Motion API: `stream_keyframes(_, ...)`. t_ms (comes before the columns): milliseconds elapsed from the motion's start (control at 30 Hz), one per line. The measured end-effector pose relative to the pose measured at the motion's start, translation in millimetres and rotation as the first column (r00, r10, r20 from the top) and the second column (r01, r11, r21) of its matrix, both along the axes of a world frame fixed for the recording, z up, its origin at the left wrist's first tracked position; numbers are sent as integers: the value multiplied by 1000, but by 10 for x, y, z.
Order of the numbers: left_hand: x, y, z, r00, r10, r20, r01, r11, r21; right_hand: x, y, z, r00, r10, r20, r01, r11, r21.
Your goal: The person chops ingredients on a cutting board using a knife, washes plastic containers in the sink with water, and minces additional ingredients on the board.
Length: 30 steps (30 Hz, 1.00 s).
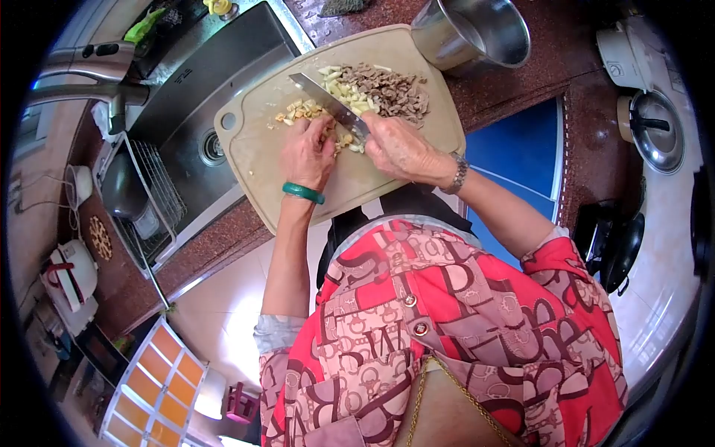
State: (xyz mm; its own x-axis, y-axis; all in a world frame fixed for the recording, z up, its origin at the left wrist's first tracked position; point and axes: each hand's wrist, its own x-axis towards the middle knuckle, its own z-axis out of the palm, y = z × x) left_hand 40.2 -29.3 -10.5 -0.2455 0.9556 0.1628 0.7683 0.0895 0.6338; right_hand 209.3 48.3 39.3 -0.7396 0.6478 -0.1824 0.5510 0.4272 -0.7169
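My right hand (408, 150) is wrapped round the handle end of a kitchen knife (328, 103), whose blade slants up and left over a beige cutting board (261, 179). My left hand (307, 153), a green bangle at its wrist, has its fingers curled down onto small yellowish chopped pieces (302, 110) that look like ginger. What lies under those fingertips is partly hidden. Beyond the blade is a heap of pale chopped stalk pieces (356, 91). Sliced greyish-brown meat (391, 91) lies beside it, at the board's far right.
A metal pot (477, 37) stands at the board's upper right corner. On the left is a steel sink (201, 97) with a faucet (112, 93) and a wire rack (156, 179). A lidded pan (657, 130) sits on the right counter. The board reaches over the counter's front edge.
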Motion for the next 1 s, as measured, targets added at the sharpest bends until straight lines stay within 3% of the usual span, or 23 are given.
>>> stream_keyframes(233,9,24,-44,998,7,57,-4,999,-49,14,-27,43,999,-6,-38,6,1000,15)
stream_keyframes(633,19,16,-27,999,11,51,-10,1000,-15,-14,-128,-12,999,-22,46,23,999,-30)
stream_keyframes(733,20,27,-42,999,10,45,-10,1000,-1,-25,-114,-27,999,-26,-33,26,1000,10)
stream_keyframes(833,16,41,-65,995,16,98,-17,1000,10,-82,-53,-17,997,10,75,-5,997,-77)
stream_keyframes(900,11,45,-33,995,14,97,-14,1000,3,-93,-37,-121,999,-8,-42,6,999,-45)
stream_keyframes(1000,7,30,-21,995,2,100,-2,1000,5,-167,-27,-266,997,-62,-42,58,995,-77)
